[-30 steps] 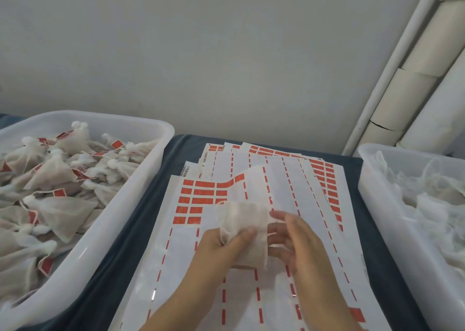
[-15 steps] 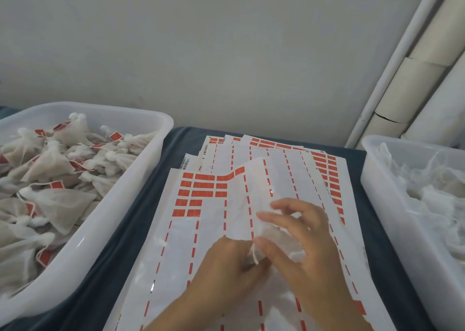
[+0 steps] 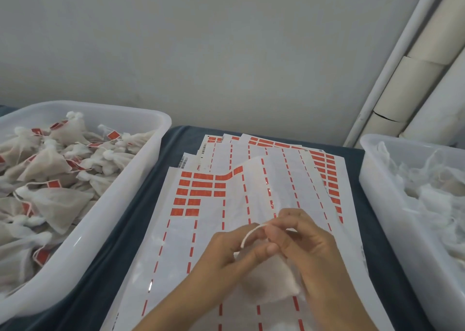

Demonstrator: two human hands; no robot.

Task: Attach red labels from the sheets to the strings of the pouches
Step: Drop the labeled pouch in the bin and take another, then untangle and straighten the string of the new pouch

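Currently both hands over label sheets (image 3: 226, 205): left hand (image 3: 226, 252) and right hand (image 3: 307, 245) pinch white string (image 3: 250, 233) of pouch (image 3: 271, 283) between fingertips. Pouch lies on top sheet beneath hands. Labelled pouches in left bin (image 3: 141, 179); unlabelled in right bin (image 3: 377, 192).

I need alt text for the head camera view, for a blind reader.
Two hands, left hand and right hand, pinch a white string of a pouch above red label sheets, between two white bins.
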